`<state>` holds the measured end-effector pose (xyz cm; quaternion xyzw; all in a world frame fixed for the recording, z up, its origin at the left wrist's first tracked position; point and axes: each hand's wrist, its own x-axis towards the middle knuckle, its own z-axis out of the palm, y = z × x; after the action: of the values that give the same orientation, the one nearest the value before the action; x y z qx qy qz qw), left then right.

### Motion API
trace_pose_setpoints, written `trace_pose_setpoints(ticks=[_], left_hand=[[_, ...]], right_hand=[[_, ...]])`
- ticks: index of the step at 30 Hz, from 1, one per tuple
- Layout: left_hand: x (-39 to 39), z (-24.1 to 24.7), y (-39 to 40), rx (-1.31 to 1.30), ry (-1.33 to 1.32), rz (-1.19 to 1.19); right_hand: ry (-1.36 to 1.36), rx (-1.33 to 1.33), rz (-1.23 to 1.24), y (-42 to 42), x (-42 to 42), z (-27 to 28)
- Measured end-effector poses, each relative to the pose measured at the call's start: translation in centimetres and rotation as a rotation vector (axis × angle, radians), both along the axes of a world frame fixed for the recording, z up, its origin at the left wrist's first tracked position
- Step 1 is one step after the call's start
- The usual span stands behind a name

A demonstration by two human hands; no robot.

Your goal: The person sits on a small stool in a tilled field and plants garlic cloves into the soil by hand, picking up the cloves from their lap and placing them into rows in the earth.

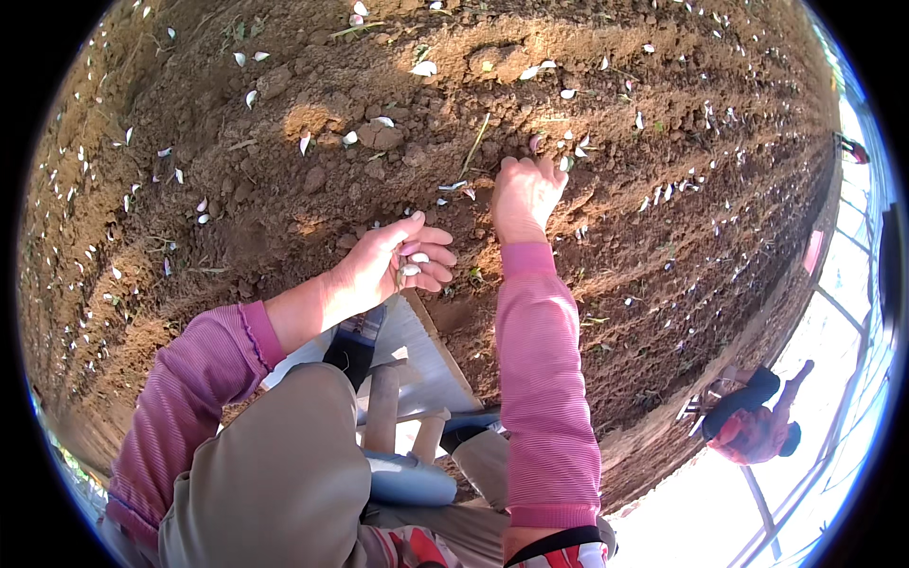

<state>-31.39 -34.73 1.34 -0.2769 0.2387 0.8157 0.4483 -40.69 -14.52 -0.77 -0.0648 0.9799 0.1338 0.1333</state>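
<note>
My left hand [369, 263] is turned palm up with half-curled fingers. Several garlic cloves [410, 270], white and purplish, rest in it. My right hand [527, 199] reaches down to the brown soil [312, 206], its fingers bent and their tips hidden from me. Whether it grips a clove cannot be told. Close beside its fingers lies a white clove [566, 163], and a purplish clove [535, 142] sits just beyond. More cloves, such as a pale one [350, 138], are set in the loose soil in rough rows, some with their tips up.
Between my legs stand a pale board [426, 355] and wooden legs [383, 408] with a blue rounded piece [408, 479]. Clods [380, 135] and dry stalks [474, 145] dot the soil. At the right edge a person [753, 433] sits low; another person [854, 150] is farther off.
</note>
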Motion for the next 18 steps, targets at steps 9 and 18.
trace_pose_setpoints(ticks=[9, 18], left_hand=[[0.0, -0.5, -0.5, -0.021, -0.005, -0.001], [-0.8, -0.4, 0.5, -0.035, 0.009, -0.002]], right_hand=[[0.29, -0.433, -0.366, 3.1, -2.7, -0.5], [0.24, -0.309, 0.109, 7.4, -0.5, 0.7]])
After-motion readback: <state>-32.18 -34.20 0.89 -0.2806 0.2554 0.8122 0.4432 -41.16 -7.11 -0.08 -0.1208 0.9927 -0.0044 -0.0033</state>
